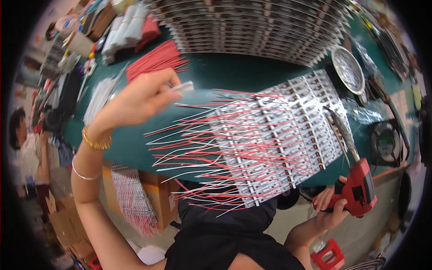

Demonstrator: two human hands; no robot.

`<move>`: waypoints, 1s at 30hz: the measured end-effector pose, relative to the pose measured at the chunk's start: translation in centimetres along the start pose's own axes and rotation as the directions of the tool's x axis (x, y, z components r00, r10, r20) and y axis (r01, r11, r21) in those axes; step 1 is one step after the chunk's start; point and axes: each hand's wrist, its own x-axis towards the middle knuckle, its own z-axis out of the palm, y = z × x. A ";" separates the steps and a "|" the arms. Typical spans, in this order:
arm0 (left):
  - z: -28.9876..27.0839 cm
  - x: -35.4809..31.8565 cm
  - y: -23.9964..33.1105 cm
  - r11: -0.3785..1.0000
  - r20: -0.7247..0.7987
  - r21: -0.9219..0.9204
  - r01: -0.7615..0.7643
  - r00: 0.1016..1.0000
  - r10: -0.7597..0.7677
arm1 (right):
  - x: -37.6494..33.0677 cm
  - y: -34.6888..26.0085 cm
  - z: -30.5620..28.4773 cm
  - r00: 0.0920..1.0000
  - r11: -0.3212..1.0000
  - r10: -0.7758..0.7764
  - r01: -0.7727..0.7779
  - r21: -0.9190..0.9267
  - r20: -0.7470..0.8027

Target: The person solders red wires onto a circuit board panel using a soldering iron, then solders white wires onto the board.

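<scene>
My left hand (139,96) is raised over the green table, fingers closed on a small white piece (186,87) whose kind I cannot make out. My right hand (332,204) grips a red and black soldering gun (362,189) beyond the table's near edge, its long metal tip pointing up beside the board panel. Between my hands a tilted panel of small white circuit boards (310,103) lies on the table, its near corner jutting over the edge. Many red and white wires (198,148) stick out from its left side.
Behind stands a tall stack of board panels (252,36). Red wires (155,60) and white wires (99,96) lie far left. A round metal dish (360,83) is at the right. Wired boards (135,198) hang over a cardboard box (168,195) below. Another person (29,153) is at left.
</scene>
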 end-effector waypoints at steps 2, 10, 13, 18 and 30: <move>2.1 0.7 1.0 0.990 0.022 -0.141 -0.022 0.999 0.026 | 0.3 0.4 0.9 0.999 0.999 0.051 -0.051 -0.010 -0.011; 7.4 9.6 4.9 0.949 -0.252 -0.051 -0.311 0.924 0.289 | 2.5 -2.7 4.3 0.983 0.974 0.032 -0.072 -0.216 -0.183; 9.0 11.2 4.6 0.955 -0.244 -0.260 -0.145 0.967 0.080 | 3.5 -1.9 4.2 0.999 0.941 0.021 -0.036 -0.336 -0.049; 9.8 11.4 4.5 0.967 -0.236 -0.238 -0.088 0.971 0.031 | 5.0 -0.9 4.9 0.982 0.950 0.186 -0.186 -0.251 -0.027; 10.4 10.7 4.4 0.975 -0.277 -0.178 -0.135 0.957 0.082 | 5.6 0.2 6.2 0.967 0.948 0.249 -0.256 -0.188 -0.063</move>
